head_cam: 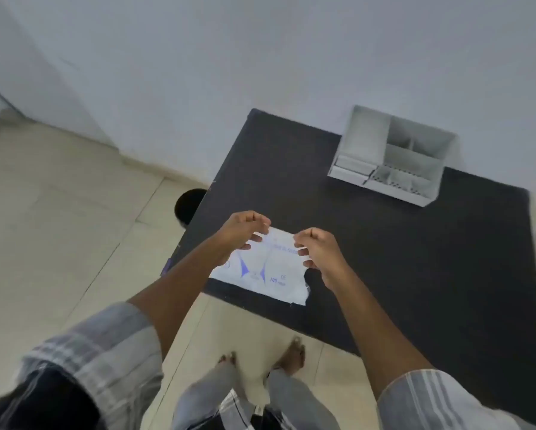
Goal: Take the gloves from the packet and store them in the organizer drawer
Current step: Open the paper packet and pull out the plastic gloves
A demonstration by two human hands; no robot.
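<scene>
Above the tabletop's near-left corner, the white gloves packet (268,268) hangs lifted, pinched along its far edge: the left hand (242,228) grips one end and the right hand (319,248) the other, both closed tight on the wrapper, probably to pull it open. No gloves show yet. At the far edge of the dark tabletop (384,259), well apart, the white organizer (390,156) waits; I cannot tell whether its drawer is open.

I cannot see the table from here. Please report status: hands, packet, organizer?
Left hand and right hand both pinch the packet at its top edge, over the table. No gloves visible yet. Organizer at far corner, path unobstructed.
</scene>
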